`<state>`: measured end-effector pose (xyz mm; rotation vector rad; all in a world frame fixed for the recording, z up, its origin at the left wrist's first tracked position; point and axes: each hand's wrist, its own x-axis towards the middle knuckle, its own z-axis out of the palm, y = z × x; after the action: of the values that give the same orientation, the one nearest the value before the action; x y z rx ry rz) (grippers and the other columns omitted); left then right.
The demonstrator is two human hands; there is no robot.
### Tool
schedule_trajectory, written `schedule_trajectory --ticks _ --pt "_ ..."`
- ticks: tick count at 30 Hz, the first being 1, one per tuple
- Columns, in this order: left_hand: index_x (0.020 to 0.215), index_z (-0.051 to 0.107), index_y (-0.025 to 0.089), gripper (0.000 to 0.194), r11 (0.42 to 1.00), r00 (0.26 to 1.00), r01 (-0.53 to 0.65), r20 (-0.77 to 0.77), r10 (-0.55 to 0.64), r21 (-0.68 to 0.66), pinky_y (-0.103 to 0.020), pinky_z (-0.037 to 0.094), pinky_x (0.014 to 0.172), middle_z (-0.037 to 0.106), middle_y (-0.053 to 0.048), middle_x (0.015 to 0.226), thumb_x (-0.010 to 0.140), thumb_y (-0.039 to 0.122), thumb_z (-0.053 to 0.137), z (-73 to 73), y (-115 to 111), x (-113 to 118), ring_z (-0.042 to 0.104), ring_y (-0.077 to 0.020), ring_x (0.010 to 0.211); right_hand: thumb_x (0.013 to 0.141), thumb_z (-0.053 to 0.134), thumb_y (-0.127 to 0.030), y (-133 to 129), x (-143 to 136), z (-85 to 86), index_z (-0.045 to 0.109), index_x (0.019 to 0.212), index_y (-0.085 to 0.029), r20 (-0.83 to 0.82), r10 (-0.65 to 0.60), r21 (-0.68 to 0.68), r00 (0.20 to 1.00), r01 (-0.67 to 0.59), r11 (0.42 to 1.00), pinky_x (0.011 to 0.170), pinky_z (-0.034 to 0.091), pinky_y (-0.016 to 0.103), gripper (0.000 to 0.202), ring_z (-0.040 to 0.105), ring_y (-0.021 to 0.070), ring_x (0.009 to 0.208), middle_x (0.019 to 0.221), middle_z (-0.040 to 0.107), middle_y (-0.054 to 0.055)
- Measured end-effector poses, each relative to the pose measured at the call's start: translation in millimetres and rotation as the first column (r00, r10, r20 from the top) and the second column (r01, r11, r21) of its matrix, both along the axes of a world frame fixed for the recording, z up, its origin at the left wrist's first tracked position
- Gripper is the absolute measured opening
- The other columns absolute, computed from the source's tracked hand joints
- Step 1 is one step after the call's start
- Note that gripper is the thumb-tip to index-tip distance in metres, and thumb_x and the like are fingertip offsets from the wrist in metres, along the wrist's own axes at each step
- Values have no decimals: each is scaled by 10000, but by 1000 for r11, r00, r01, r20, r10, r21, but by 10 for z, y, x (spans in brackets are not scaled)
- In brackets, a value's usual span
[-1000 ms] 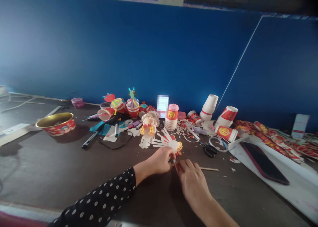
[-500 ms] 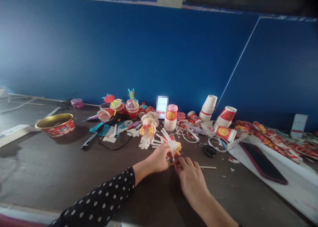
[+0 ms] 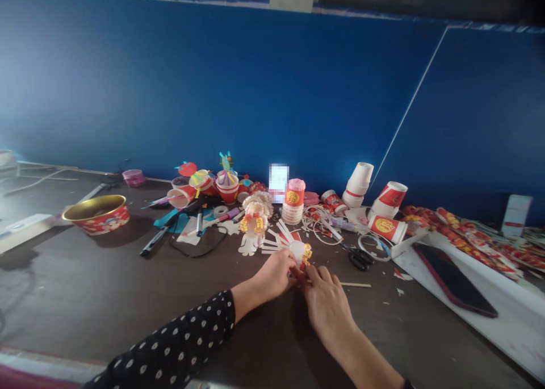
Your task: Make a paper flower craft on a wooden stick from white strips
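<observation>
A cut paper cup (image 3: 298,249) with white strips fanned outward and yellow-red curls on its right side lies on the dark table. My left hand (image 3: 276,271) is closed on the near edge of this cut cup. Against its fingertips, my right hand (image 3: 326,298) pinches at the same spot; what its fingertips hold is hidden. A thin wooden stick (image 3: 356,285) pokes out to the right from beneath my right hand. Just behind the left hand stands a finished-looking paper figure (image 3: 254,224) with yellow curls and a ruffled white top.
Black scissors (image 3: 360,258) and a tape ring lie to the right, near a white tray (image 3: 472,321) bearing a dark phone (image 3: 453,278). Stacked cups (image 3: 293,199) and a lit phone stand behind. A red-gold bowl (image 3: 97,214) and a cutter (image 3: 158,235) are at left.
My fingertips have drawn closer together at the near edge of the cut cup, and the white strip seen between them is now covered. The view has shifted slightly.
</observation>
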<state>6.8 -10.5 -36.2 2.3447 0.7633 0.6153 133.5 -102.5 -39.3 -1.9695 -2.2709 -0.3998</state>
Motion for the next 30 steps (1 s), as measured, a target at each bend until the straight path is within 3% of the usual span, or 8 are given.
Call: schedule_trajectory --ticks 6,13,18,24,30 --pt "609 639 132 55 999 1000 -25 -1 25 26 -255 453 696 625 -51 832 663 122 641 -34 -11 25 574 -169 756 860 375 -102 -38 9 58 639 1006 -197 -62 6 -20 998 -8 1000 744 373 349 317 513 227 856 986 609 91" --pt "615 670 135 66 1000 999 -20 -26 21 11 -252 454 725 624 -55 851 674 155 647 22 -26 18 575 -171 777 725 369 28 -170 132 108 465 1264 -162 -165 48 -71 985 -61 996 923 258 332 579 548 174 920 982 636 67" --pt "652 689 141 53 998 998 -53 -36 52 -16 -248 452 728 628 -50 876 683 174 663 5 -23 19 578 -160 772 819 361 -36 -191 93 105 567 1136 -227 -154 45 -96 987 -61 993 925 226 330 423 539 157 967 1040 632 40" --pt "658 685 136 87 1000 999 -17 -40 17 9 -257 447 745 627 -67 889 725 150 630 -5 -20 15 575 -165 789 839 391 -65 -170 -7 56 610 1044 -172 -29 36 -53 999 -38 998 870 262 337 318 538 183 901 963 630 62" --pt "668 675 130 132 999 999 38 -11 -38 30 -258 451 771 629 -83 883 741 122 566 13 -16 0 583 -173 816 834 396 -51 -164 -57 50 616 1036 -159 -4 17 -18 1000 -17 1000 877 262 337 318 537 185 892 948 630 67"
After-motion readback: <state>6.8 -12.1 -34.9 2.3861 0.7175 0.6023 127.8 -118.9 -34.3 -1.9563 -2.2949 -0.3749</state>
